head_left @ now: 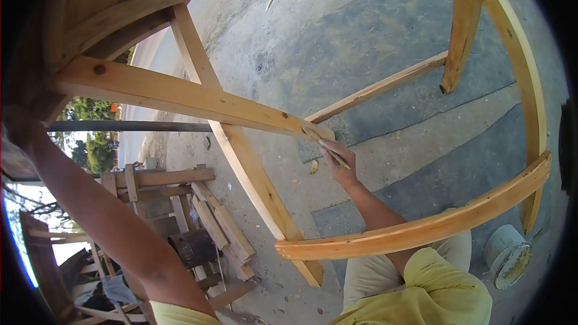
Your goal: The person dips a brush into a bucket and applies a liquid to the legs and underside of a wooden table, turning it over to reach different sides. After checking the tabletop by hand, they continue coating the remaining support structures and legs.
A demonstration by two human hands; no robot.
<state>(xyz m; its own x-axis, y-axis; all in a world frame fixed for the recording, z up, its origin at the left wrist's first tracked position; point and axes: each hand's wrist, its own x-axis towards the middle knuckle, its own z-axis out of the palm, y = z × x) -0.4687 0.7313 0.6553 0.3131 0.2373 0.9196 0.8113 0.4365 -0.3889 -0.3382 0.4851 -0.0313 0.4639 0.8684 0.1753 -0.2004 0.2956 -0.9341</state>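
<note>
My right hand (343, 162) is closed around a slim paintbrush (314, 135). The brush's tip rests at the end of a pale wooden beam (223, 103), which has a few dark knots. This beam crosses a slanted wooden leg (250, 171) of a frame. At the far left edge, my left hand (21, 123) is in deep shadow near the wooden panel (102, 6); its fingers cannot be made out. A curved wooden rail (415, 232) of the frame passes over my right forearm.
On the right stand another leg (463, 30) and a curved upright (524, 66), with a low crosspiece (379, 84) behind. A paint-spattered bucket (509, 256) sits at lower right. Stacked timber (223, 229) lies at lower left. Dark sheets (391, 42) cover part of the ground.
</note>
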